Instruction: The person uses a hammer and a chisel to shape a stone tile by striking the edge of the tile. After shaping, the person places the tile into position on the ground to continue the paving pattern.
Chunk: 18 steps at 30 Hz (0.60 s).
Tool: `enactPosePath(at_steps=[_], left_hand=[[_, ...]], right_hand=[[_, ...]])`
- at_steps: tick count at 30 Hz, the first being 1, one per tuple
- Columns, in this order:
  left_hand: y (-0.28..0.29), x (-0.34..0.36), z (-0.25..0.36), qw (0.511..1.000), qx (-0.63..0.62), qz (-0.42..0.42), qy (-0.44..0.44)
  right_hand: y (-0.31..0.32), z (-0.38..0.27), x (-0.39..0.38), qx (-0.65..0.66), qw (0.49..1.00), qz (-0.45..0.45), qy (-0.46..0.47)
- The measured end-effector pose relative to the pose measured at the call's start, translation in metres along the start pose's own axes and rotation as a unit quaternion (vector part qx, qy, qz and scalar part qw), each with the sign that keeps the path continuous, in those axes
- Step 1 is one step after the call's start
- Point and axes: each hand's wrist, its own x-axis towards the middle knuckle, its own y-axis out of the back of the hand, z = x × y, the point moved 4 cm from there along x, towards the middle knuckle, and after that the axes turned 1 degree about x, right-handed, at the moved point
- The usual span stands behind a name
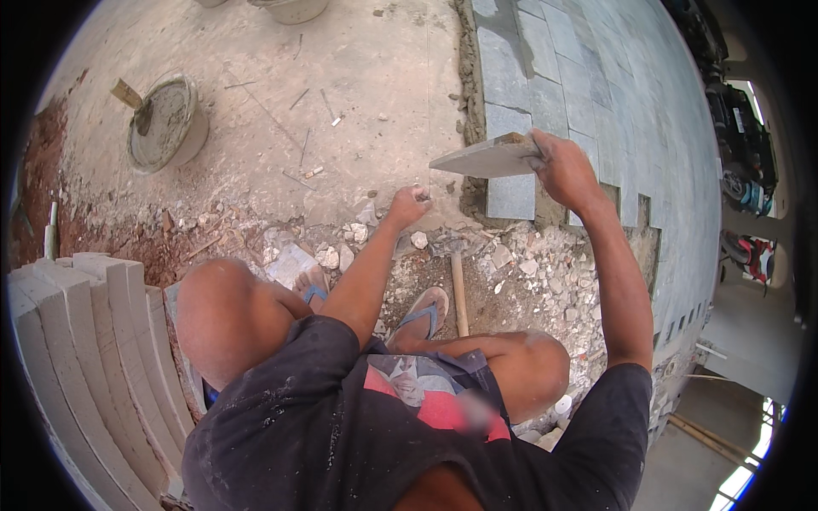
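My right hand (562,175) grips a flat grey stone tile (486,160) by its right edge. The tile is tilted and held above the end of the laid paving, over a strip of wet mortar (471,94). Below and left of it, my left hand (411,207) is closed above the rubble edge; whatever its curled fingers hold, if anything, is too small to name. Between my feet and the paving lies a hammer (458,294) with a wooden handle, its head among the broken stones.
Laid grey paving (562,77) spreads to the right. A bucket of mortar (175,123) with a wooden-handled tool stands at left on a dusty slab (256,51). Grey slabs (81,341) are stacked beside my left knee. Rubble (545,298) lies around my sandals. Parked motorbikes (748,170) stand far right.
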Motion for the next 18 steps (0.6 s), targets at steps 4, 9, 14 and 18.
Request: enactPosePath(at_steps=[4,9,14,18], left_hand=[[0.0,0.0,-0.003,1.0,-0.008,-0.001,0.009],[-0.002,0.001,-0.006,0.999,-0.03,-0.015,0.018],[0.002,-0.002,0.0,0.999,-0.033,0.009,-0.007],[0.006,-0.006,0.014,0.999,-0.043,0.01,-0.009]], right_hand=[[0.002,-0.002,0.0,0.005,1.0,0.006,0.005],[0.002,-0.001,0.0,-0.003,1.0,0.008,0.008],[-0.002,0.0,0.001,-0.009,1.0,-0.001,0.002],[-0.004,0.0,-0.003,0.003,1.0,0.019,0.004]])
